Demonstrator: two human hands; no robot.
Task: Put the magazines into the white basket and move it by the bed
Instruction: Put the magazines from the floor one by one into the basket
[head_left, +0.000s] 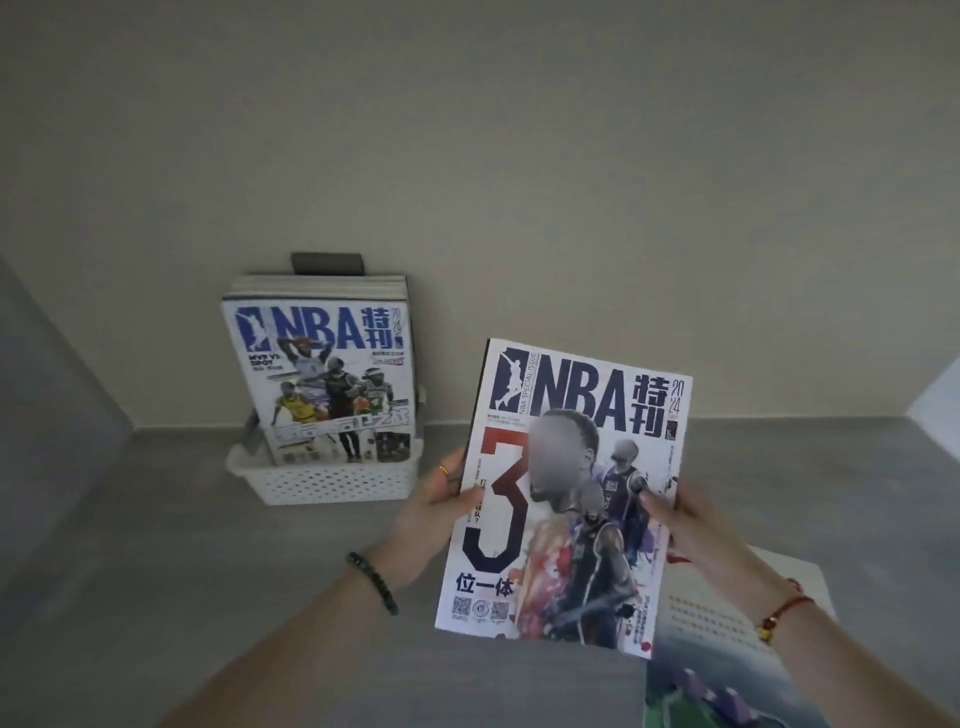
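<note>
I hold an NBA magazine (566, 499) with a big "3" on its cover upright in the air, above the grey floor. My left hand (441, 499) grips its left edge, thumb on the cover. My right hand (675, 514) grips its right edge the same way. To the left and farther away, the white perforated basket (322, 480) stands against the wall. Several magazines stand upright in the basket, the front one (322, 374) another NBA issue, leaning back on the wall.
Another book or magazine (727, 649) with a green and purple picture lies on the floor under my right forearm. A dark grey wall plate (326, 263) sits just above the basket's magazines. The beige wall (519, 182) closes off the far side.
</note>
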